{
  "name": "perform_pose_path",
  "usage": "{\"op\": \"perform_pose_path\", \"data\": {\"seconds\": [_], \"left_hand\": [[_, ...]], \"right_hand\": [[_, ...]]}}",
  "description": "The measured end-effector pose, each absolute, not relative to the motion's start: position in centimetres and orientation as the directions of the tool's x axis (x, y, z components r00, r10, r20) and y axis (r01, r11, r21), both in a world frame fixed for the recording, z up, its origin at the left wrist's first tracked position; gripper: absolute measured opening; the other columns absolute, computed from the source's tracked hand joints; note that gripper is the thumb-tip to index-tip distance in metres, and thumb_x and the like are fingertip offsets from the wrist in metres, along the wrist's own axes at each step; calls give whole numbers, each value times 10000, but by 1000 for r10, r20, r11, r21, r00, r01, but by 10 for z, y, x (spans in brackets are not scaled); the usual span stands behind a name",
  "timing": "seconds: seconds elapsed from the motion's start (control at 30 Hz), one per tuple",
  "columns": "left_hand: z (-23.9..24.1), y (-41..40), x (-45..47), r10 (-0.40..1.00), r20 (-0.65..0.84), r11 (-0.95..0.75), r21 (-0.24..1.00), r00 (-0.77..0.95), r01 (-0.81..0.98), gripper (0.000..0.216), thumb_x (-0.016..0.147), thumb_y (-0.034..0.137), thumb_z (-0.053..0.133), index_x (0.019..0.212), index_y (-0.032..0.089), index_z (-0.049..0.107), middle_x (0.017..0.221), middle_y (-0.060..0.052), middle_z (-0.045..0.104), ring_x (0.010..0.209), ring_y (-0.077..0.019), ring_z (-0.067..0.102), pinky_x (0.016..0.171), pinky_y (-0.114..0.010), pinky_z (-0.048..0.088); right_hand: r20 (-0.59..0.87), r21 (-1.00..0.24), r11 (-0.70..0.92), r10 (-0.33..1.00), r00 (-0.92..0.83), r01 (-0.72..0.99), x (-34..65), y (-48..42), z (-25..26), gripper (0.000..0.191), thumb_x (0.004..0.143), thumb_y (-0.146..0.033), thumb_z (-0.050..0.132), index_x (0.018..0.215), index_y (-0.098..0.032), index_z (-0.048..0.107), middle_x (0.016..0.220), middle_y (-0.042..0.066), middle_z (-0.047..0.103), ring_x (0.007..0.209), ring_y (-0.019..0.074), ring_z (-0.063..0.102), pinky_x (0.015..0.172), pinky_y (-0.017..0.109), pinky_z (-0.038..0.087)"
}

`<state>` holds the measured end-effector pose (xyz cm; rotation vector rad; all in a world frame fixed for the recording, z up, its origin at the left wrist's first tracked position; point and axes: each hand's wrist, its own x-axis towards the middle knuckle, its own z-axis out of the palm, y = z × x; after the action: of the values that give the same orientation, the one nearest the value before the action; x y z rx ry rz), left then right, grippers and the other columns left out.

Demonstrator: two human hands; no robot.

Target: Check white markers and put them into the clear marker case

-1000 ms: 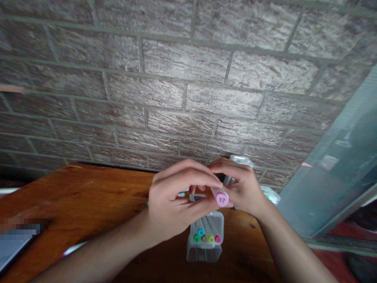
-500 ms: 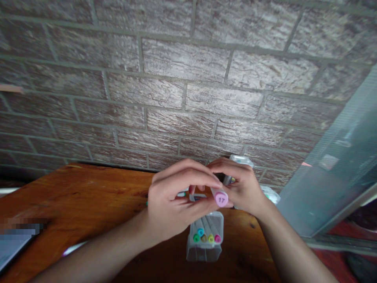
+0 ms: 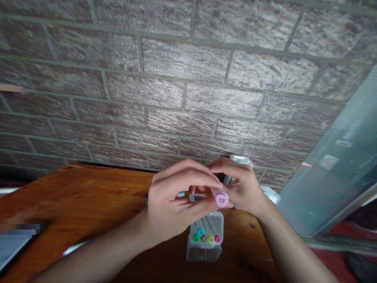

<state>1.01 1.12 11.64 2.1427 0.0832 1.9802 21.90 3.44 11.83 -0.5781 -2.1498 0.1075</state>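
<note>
One big grey brick wall (image 3: 188,94) takes up most of the view, then a brown wooden table (image 3: 118,184) below it. Left hand (image 3: 173,196) and right hand (image 3: 246,186) meet over the tabletop, fingers curled. Just nearer sits a clear plastic case (image 3: 204,253) with green, blue, brown, yellow and pink marker ends (image 3: 211,238). Smallest — a lilac-ended marker (image 3: 222,200) reading "17", pinched in the left thumb and fingers — can't tell if the right is gripping anything.

"17" on pink marker cap (image 3: 222,200)
</note>
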Motion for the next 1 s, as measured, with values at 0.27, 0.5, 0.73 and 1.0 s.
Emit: {"op": "perform_pose_path", "data": {"seconds": [0.27, 0.5, 0.73, 1.0], "left_hand": [[117, 11, 10, 193, 976, -973, 203, 97, -113, 261, 735, 62, 950, 930, 116, 784, 897, -71, 792, 758, -133, 734, 647, -213, 590], [114, 11, 10, 199, 975, -974, 208, 100, -93, 267, 749, 97, 952, 952, 139, 785, 919, -67, 791, 749, -142, 738, 634, -228, 599], [118, 10, 11, 196, 976, -975, 204, 91, -85, 204, 801, 164, 930, 945, 165, 786, 894, -62, 795, 728, -145, 742, 612, -225, 602], [117, 10, 9, 198, 976, -976, 205, 95, -74, 208, 805, 197, 933, 952, 182, 786, 896, -57, 796, 725, -144, 740, 603, -225, 601]], "right_hand": [[739, -290, 887, 446, -505, 360, 219, 34, 119, 105, 959, -198, 779, 1062, -214, 784, 1025, 75, 815, 944, 206, 762, 837, 339, 585], [738, -284, 888, 444, -509, 362, 219, 33, 120, 96, 951, -197, 787, 1045, -216, 786, 1024, 74, 818, 944, 208, 765, 845, 340, 586], [738, -288, 886, 448, -505, 365, 218, 34, 120, 101, 951, -207, 787, 1050, -219, 788, 1026, 74, 823, 939, 211, 769, 837, 344, 595], [739, -286, 886, 446, -505, 365, 219, 34, 120, 94, 948, -211, 791, 1041, -214, 786, 1017, 78, 819, 935, 212, 768, 828, 345, 592]]}}
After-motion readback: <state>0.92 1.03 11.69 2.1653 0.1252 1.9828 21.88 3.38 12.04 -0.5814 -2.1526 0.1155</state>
